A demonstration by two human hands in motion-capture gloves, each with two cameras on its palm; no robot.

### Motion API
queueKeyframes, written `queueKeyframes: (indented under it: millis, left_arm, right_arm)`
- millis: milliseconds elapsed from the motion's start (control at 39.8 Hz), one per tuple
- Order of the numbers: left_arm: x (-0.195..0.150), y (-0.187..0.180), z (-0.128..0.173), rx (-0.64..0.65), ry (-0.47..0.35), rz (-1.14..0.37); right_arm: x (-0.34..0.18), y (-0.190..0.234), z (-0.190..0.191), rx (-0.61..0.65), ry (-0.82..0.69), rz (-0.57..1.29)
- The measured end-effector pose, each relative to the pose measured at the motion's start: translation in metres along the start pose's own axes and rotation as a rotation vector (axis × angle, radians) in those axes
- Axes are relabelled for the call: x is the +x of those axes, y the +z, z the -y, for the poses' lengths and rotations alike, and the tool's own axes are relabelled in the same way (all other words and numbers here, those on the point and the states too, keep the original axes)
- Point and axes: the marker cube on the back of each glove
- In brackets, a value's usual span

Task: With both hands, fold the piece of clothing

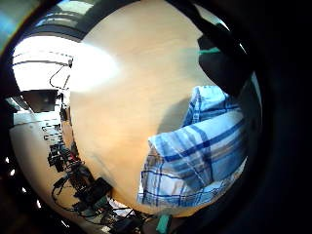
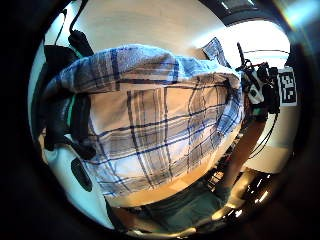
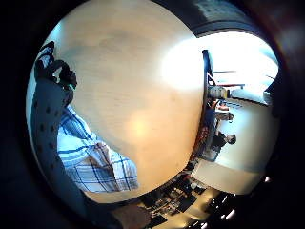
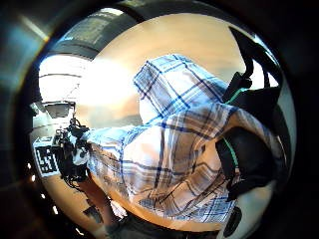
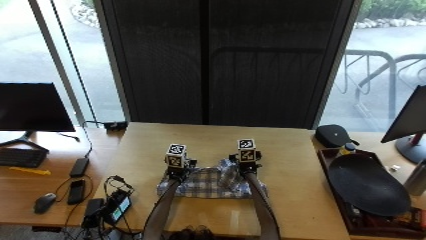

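We have the blue-and-white checked shirt lying bunched on the wooden table near its front edge, between our two forearms. Our left hand sits at the shirt's left part and our right hand at its right part; the palm views show cloth draped close over gloved fingers, so each hand seems to be gripping a fold, though we cannot see the pinch itself. The risk, as we judge it, is uneven work: if one hand lifts or carries further than the other, the fold will skew, and the raised hump in the middle may get trapped as a crease. A slipped edge would drop the layer back.
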Motion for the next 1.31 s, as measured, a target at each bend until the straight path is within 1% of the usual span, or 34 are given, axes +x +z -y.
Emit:
queueKeyframes:
  millis: [50,176,301,352,402,477,527,553,628,678,728,779,854,929,1005,1080,1155,1256,1306]
  left_arm:
    - [-0.003,0.001,0.002,0.011,-0.002,0.009]
    - [-0.014,0.003,0.002,0.013,-0.042,0.061]
    - [-0.008,0.006,0.006,0.040,-0.044,0.015]
    - [-0.007,0.005,0.006,0.041,-0.051,0.008]
    - [-0.006,0.002,0.000,0.013,-0.058,0.003]
    - [-0.007,-0.004,-0.001,0.028,-0.048,0.008]
    - [-0.006,-0.011,-0.005,0.041,-0.037,0.005]
    - [-0.005,-0.016,-0.010,0.035,-0.036,-0.003]
    - [-0.002,-0.038,-0.027,0.025,-0.040,-0.026]
    - [-0.004,-0.052,-0.027,0.087,-0.033,-0.016]
    - [-0.009,-0.064,-0.020,0.194,-0.022,0.010]
    - [-0.010,-0.070,-0.014,0.256,-0.010,0.005]
    - [-0.004,-0.065,-0.015,0.224,0.015,-0.059]
    - [0.001,-0.062,-0.024,0.202,0.025,-0.084]
    - [0.006,-0.057,-0.037,0.188,0.029,-0.092]
    - [0.008,-0.042,-0.041,0.194,0.027,-0.092]
    - [0.008,-0.028,-0.050,0.169,0.001,-0.076]
    - [0.007,-0.031,-0.080,0.085,-0.065,-0.038]
    - [0.006,-0.023,-0.078,0.077,-0.076,-0.038]
  right_arm:
    - [-0.003,0.000,0.003,0.024,-0.019,0.018]
    - [0.000,0.000,0.003,0.033,0.036,-0.019]
    - [-0.002,0.004,0.005,0.052,0.037,-0.027]
    - [-0.001,0.007,0.001,0.029,0.048,-0.034]
    - [-0.001,0.008,-0.003,-0.007,0.045,-0.030]
    - [-0.007,0.009,-0.007,-0.041,-0.023,0.031]
    - [-0.010,0.005,-0.008,-0.022,-0.074,0.079]
    - [-0.008,0.000,-0.008,0.002,-0.074,0.083]
    - [0.003,-0.017,-0.013,0.070,-0.016,0.061]
    - [0.008,-0.027,-0.020,0.084,0.007,0.065]
    - [0.011,-0.037,-0.027,0.089,0.020,0.081]
    - [0.013,-0.045,-0.033,0.100,0.028,0.102]
    - [0.019,-0.044,-0.031,0.127,0.030,0.136]
    - [0.025,-0.034,-0.033,0.116,0.031,0.164]
    - [0.029,-0.036,-0.052,0.132,0.030,0.178]
    - [0.032,-0.050,-0.084,0.143,0.021,0.184]
    - [0.038,-0.051,-0.108,0.144,0.015,0.188]
    - [0.056,-0.034,-0.123,0.113,0.023,0.165]
    - [0.068,-0.020,-0.126,0.062,0.026,0.144]
